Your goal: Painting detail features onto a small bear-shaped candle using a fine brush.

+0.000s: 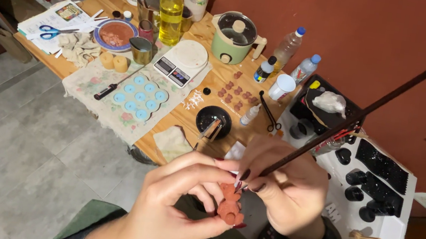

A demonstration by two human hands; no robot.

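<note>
L hand (pixel 172 208) pinches small terracotta figure (pixel 230 204); R hand (pixel 286 188) clamped on long brush (pixel 358 115) w/ tip at figure. Best: brace hands together, light strokes.

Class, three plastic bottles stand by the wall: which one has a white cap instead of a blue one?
The small dark bottle, nearest the green pot; the two clear bottles have blue caps.

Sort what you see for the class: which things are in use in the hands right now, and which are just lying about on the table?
In use:
- left hand holding a small reddish-brown figure
- right hand holding a long thin brush to it

Lying about:
- blue mould tray
- kitchen scale
- oil bottle
- green pot
- scissors
</note>
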